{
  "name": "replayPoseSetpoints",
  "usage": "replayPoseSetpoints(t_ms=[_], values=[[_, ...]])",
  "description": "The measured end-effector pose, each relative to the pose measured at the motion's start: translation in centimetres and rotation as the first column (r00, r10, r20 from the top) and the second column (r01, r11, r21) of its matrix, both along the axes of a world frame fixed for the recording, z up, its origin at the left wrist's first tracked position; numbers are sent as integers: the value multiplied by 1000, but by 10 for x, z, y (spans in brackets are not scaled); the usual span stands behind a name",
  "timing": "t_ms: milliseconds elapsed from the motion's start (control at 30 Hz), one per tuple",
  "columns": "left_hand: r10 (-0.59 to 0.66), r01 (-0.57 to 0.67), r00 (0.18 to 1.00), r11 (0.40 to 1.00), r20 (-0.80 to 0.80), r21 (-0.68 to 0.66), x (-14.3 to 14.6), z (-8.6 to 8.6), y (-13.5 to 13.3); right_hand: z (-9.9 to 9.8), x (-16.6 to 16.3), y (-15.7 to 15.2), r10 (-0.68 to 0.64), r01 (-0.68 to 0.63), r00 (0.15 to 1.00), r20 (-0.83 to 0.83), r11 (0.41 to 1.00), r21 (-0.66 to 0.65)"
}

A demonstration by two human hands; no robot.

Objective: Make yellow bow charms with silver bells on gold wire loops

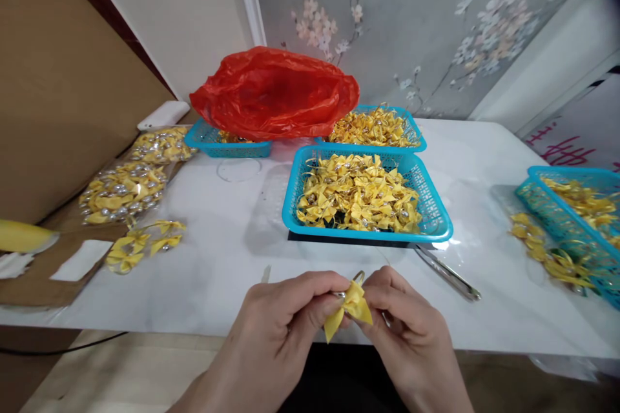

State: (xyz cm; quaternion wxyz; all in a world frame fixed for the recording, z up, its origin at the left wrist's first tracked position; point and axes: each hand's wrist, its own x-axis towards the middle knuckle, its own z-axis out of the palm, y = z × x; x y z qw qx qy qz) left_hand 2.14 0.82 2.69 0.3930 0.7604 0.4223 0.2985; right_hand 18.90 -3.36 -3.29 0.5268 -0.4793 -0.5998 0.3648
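Note:
A small yellow ribbon bow with a thin metallic loop and a shiny bead is held over the table's front edge. My left hand pinches it from the left, thumb and forefinger by the bead. From the right, the fingers of my right hand are closed on the bow's other side. Just beyond my hands stands a blue plastic basket heaped with yellow bows that carry shiny beads. My fingers partly hide the bow's underside.
A red plastic bag gapes open at the back, above a blue basket. Another full basket stands behind. Metal tweezers lie right of centre. Bagged bows lie at left, loose bows nearby. A blue basket stands far right.

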Motion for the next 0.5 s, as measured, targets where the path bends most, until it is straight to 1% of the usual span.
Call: replayPoseSetpoints(t_ms=[100, 200, 300, 400, 500], values=[[25, -25, 1000, 1000, 14, -17, 1, 1, 0, 0, -4, 1, -97, 97, 995, -30, 995, -5], [61, -61, 998, 998, 25, -12, 1, 1, 1, 0, -11, 0, -200, 191, 972, -121, 978, -82], [59, -59, 998, 998, 35, -9, 1, 0, 2, -1, -17, -4, -238, 210, 948, -212, 967, -146], [66, -68, 996, 997, 52, 32, 1, -1, 2, -2, -21, -7, -221, 204, 958, -183, 973, -108], [70, -77, 995, 991, 70, 107, 0, -5, 1, -2, -19, -8, -220, 219, 973, -73, 976, -14]])
